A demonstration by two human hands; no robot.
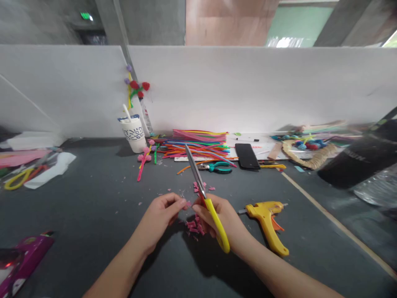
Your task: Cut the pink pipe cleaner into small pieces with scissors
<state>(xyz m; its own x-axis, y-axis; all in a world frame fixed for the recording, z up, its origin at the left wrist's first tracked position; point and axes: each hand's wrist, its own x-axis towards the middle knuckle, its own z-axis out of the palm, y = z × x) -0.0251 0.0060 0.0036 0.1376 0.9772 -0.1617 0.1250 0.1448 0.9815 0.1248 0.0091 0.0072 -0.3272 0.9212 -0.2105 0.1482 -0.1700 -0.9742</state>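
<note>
Yellow-handled scissors [217,225] are in my right hand [228,217], with the blades together and pointing up and away from me. Close beside it, my left hand [159,215] pinches a small pink bit [188,204] between thumb and fingertips. The fingertips of both hands nearly meet over the dark tabletop. Small pink scraps [194,226] lie below and around them, partly hidden by my right hand.
A yellow glue gun [263,219] lies to the right. Behind are teal-handled pliers [219,167], a black phone [247,156], colourful pipe cleaners [198,145] and a white cup [135,136]. A dark bottle [359,153] stands right; a purple device [29,260] lies front left.
</note>
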